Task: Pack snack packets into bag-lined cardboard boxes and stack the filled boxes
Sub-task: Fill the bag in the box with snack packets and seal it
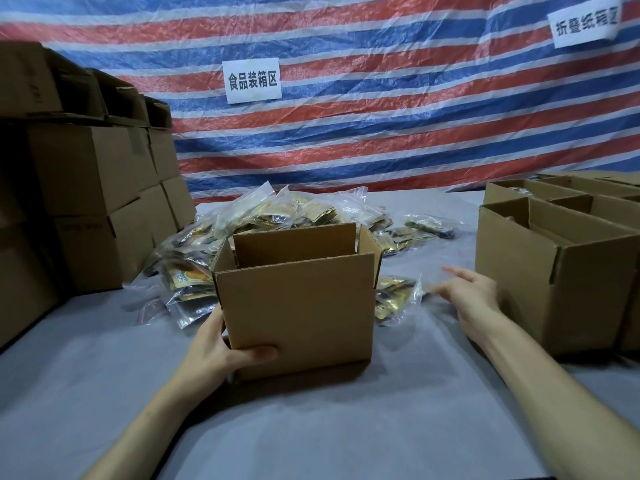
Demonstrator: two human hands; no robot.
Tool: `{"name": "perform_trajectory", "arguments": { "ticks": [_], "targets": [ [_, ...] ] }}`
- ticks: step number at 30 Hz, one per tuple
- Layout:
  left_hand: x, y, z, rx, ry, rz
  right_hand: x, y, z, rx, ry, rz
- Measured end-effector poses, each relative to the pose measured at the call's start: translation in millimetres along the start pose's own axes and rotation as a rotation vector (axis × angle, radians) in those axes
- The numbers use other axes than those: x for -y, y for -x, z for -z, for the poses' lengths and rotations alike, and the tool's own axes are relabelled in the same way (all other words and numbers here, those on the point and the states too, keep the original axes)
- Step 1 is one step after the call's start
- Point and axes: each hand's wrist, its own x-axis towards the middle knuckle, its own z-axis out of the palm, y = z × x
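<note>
**Left hand** (221, 351): grips the lower left corner of the cardboard box (298, 306). The thumb lies flat across the box's front face near the bottom edge. The fingers wrap round the left side, hidden behind it.

**Right hand** (471, 299): open and holding nothing. The fingers are straight, spread and blurred, and the hand is poised above the table.

**Cardboard box**: one. It stands upright on the table directly ahead of the left thumb, between the two hands and nearer the left. Its top flaps stand up. The near wall hides its floor, so the contents cannot be told.

**Snack packets** (277, 209): a loose heap of clear bags holding gold and dark packets. It lies beyond both hands, behind the box, and spills out to either side.

**Nearest bags** (394, 296): these lie between the box and the right hand, close to its fingertips.

**Open boxes** (554, 271): a row with flaps up, just outside the right hand and running away from it.

**Closed boxes** (97, 188): a stack several tiers high, well outside the left hand and beyond it.

**Table** (311, 427): covered in grey cloth, under both forearms.

**Striped sheet** (381, 116): red, blue and white, hanging far beyond the hands.

**Paper signs**: two, white, fixed to the sheet. One (251, 80) is above the heap, the other (585, 27) above the open boxes.
</note>
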Motion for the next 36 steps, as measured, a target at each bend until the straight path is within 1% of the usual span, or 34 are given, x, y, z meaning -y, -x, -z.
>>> {"name": "perform_trajectory", "arguments": {
  "ticks": [2, 4, 6, 10, 11, 13, 16, 18, 22, 25, 28, 30, 36],
  "targets": [
    [0.7, -0.5, 0.1, 0.006, 0.004, -0.011, 0.4, 0.5, 3.8, 0.0, 0.098, -0.067],
    [0.7, -0.4, 0.2, 0.007, 0.01, -0.022, 1.2, 1.6, 9.3, 0.0, 0.236, -0.08],
    [0.4, -0.4, 0.3, 0.01, 0.016, -0.031, 5.1, 5.2, 12.6, 0.007, 0.341, -0.069],
    [1.7, -1.7, 1.5, 0.019, 0.023, -0.032, 14.1, 16.5, 6.6, -0.006, 0.456, -0.011],
    [2.4, -2.1, 2.2, 0.019, 0.025, -0.031, 16.1, 18.2, 3.8, -0.016, 0.439, 0.012],
    [4.7, -3.3, 3.4, 0.027, 0.032, -0.024, 21.7, 21.0, -1.6, -0.004, 0.32, 0.058],
    [8.8, -4.9, 5.3, 0.035, 0.046, -0.017, 36.6, 28.8, -5.3, 0.07, 0.125, 0.117],
    [10.2, -6.1, 5.5, 0.039, 0.049, -0.021, 51.1, 35.3, -5.8, 0.114, 0.053, 0.123],
    [11.1, -6.1, 3.9, 0.032, 0.07, -0.03, 84.6, 45.0, -8.6, 0.204, 0.058, 0.08],
    [10.3, -5.6, 2.4, 0.043, 0.091, -0.035, 106.0, 52.8, -11.9, 0.247, 0.084, 0.102],
    [9.1, -5.1, 2.3, 0.055, 0.098, -0.042, 126.5, 61.3, -11.6, 0.308, 0.118, 0.158],
    [9.6, -5.5, 2.6, 0.057, 0.1, -0.045, 141.1, 65.6, -9.5, 0.329, 0.174, 0.235],
    [11.2, -6.3, 1.3, 0.063, 0.122, -0.053, 172.8, 73.0, -8.7, 0.248, 0.583, 0.632]
  ]
}}
